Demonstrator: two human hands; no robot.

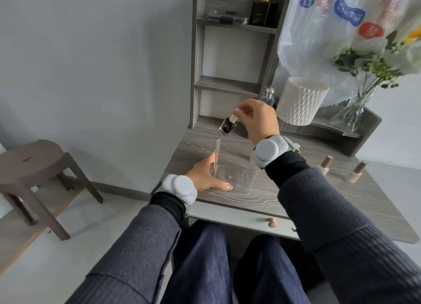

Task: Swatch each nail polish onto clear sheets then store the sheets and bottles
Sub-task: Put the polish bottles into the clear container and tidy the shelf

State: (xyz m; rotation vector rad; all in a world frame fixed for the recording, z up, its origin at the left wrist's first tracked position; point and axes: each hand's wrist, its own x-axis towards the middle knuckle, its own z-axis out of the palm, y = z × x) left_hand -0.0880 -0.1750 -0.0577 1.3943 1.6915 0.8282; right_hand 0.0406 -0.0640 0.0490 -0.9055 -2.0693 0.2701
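Our right hand (258,119) pinches the dark polish bottle (227,126) by its cap. Our left hand (205,175) grips the clear container (247,178) on the desk (296,203).

A grey wood-grain worktop (268,196) is set against a pale wall (102,53); a brown stool (34,165) is placed on the floor (68,246) nearby.

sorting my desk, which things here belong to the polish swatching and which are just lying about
Job: dark polish bottle, pinched by the right hand; clear container, held by the left hand; two pale polish bottles.
Lying about: white ribbed pot, flower vase, perfume bottle, stool.
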